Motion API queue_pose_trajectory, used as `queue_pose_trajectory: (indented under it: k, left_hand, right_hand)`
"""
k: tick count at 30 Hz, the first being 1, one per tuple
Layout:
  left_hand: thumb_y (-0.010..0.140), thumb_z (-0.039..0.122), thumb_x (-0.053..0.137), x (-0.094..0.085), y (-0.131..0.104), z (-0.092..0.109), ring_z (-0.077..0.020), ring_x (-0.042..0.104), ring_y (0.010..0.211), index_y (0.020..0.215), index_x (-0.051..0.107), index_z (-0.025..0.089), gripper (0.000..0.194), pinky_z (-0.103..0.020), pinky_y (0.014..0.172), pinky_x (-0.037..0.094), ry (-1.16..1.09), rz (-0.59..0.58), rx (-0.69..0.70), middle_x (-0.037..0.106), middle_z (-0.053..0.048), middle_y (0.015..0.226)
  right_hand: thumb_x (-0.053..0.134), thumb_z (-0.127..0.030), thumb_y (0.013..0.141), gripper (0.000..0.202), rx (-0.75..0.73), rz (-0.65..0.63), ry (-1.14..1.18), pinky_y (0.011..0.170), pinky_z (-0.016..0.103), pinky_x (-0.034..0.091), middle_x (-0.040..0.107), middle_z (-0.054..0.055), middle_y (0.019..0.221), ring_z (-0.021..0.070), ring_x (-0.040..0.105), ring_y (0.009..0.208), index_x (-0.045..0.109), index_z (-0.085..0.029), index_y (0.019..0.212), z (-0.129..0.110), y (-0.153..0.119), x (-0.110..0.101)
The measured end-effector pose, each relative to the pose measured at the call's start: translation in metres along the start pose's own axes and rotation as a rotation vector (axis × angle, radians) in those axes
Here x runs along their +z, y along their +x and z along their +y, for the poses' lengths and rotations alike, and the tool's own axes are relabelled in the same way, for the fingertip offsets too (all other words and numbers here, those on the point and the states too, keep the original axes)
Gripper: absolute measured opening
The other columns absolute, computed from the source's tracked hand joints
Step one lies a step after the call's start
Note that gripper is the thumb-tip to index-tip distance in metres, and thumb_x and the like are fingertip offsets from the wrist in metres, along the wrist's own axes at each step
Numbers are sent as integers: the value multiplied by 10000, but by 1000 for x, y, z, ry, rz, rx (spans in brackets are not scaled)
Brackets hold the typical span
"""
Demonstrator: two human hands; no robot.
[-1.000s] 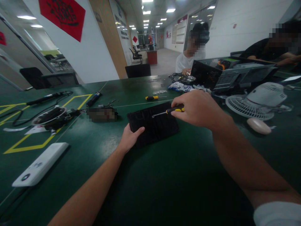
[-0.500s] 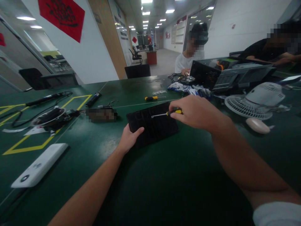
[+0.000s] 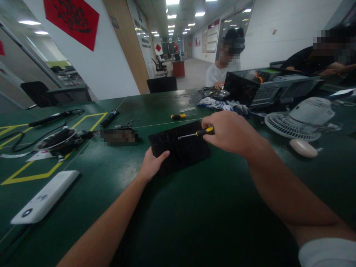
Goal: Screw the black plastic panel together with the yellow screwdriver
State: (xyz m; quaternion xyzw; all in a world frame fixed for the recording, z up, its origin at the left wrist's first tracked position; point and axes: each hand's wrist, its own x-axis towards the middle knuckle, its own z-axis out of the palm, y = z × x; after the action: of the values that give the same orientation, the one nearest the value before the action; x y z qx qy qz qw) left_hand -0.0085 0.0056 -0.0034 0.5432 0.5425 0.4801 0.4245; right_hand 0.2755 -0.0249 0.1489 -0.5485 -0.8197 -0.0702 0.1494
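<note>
A dark, flat rectangular panel (image 3: 189,154) lies at a slant on the green table in front of me. At its left edge my left hand (image 3: 152,161) grips it, thumb on top and the fingers hidden beneath. My right hand (image 3: 226,129) is closed around the yellow-and-black handle of a screwdriver (image 3: 191,135). The shaft points left across the panel, its tip over the upper middle; whether the tip touches the surface I cannot tell. Beyond the panel lies a second yellow-and-black screwdriver (image 3: 178,116).
A white power bank (image 3: 46,198) with a cable lies at left front on the table (image 3: 217,215). Cables and a blurred-out item stand left of the panel. To the right are a white fan (image 3: 299,118), a pale mouse (image 3: 303,148) and an open computer case (image 3: 267,92). Two people sit across.
The whole view has shifted very slightly. My hands, the screwdriver and the panel keep almost the same places, and the handle has turned a little in my right fingers.
</note>
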Motion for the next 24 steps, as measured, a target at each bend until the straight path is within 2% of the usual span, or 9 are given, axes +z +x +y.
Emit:
queue_pose_trajectory:
  k: [4, 8, 12, 14, 19, 24]
  left_hand:
    - [774, 325, 850, 1, -1, 3, -326, 755, 1157, 1220, 655, 183, 507, -544, 1052, 597, -12, 0, -13, 783, -126, 1232]
    - [765, 335, 864, 0, 0, 1, -333, 749, 1171, 1223, 657, 180, 526, -559, 1072, 581, -25, -4, -7, 783, -130, 1236]
    - [747, 346, 874, 0, 2, -1, -333, 747, 1173, 1230, 653, 179, 557, -562, 1083, 570, -41, 1, -12, 785, -125, 1237]
    - [742, 339, 876, 1, 1, -1, -329, 749, 1169, 1227, 652, 177, 558, -553, 1082, 572, -45, 3, -19, 788, -124, 1232]
    - [738, 347, 881, 0, 0, 1, -329, 753, 1158, 1215, 658, 177, 553, -541, 1058, 587, -33, -2, -24, 787, -124, 1228]
    - [748, 333, 873, 0, 0, 2, -326, 754, 1150, 1220, 659, 172, 543, -538, 1049, 593, -34, 0, -28, 786, -131, 1222]
  right_hand:
    - [608, -362, 884, 271, 66, 0, -34, 676, 378, 419, 771, 126, 950, 294, 686, 864, 819, -198, 934, -2, 0, -3]
    - [573, -444, 928, 363, 141, -70, -77, 677, 387, 448, 792, 139, 929, 307, 702, 846, 837, -195, 940, -2, 1, -2]
    - [479, -477, 988, 464, 131, -132, -99, 657, 384, 428, 792, 167, 939, 311, 703, 840, 825, -170, 945, 0, 2, 1]
    - [516, -474, 971, 413, 114, -128, -52, 657, 371, 420, 790, 140, 925, 295, 697, 835, 814, -188, 960, 3, 1, 0]
    - [693, -389, 825, 296, 27, -51, 24, 675, 337, 416, 755, 64, 856, 233, 657, 763, 766, -214, 1053, 20, -3, -10]
    - [683, -367, 832, 237, 51, -2, 1, 711, 353, 432, 777, 71, 897, 243, 673, 806, 810, -222, 971, 24, -3, -14]
